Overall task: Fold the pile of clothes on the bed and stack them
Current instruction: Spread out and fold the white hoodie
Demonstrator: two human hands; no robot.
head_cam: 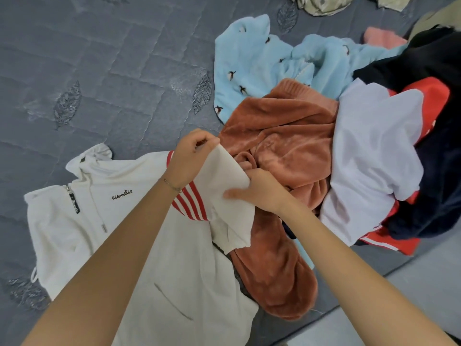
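White sleeve pinched by left hand, right hand clutching it.

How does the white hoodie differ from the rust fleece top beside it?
The white hoodie lies spread out, front up; the rust fleece top is crumpled in the pile. The white hoodie has red sleeve stripes and black script; the rust fleece top is plush and plain. The left hand and right hand hold the white hoodie's sleeve, not the rust fleece top. Both lie on the bed cover.
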